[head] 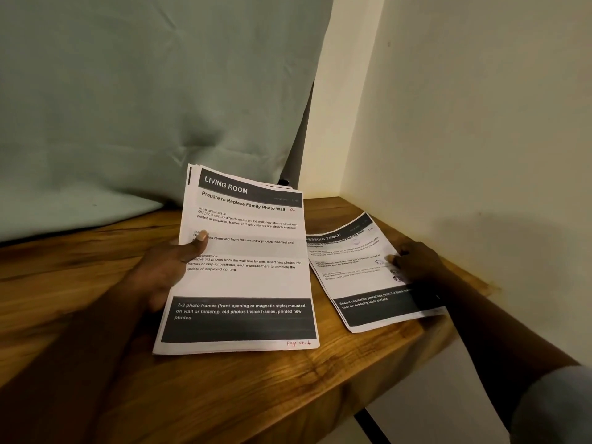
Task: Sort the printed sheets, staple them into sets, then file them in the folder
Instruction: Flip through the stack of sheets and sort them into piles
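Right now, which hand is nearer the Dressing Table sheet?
Right. The right hand touches the Dressing Table sheet; the left hand holds the Living Room stack beside it.

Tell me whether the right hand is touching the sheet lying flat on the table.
Touching. The head view shows the right hand with its fingertips resting on the right edge of the Dressing Table sheet, which lies on the table.

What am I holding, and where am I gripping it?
The left hand holds the stack of sheets by its left edge, thumb on the top page. The right hand rests on the right edge of the loose sheet; a grip cannot be told.
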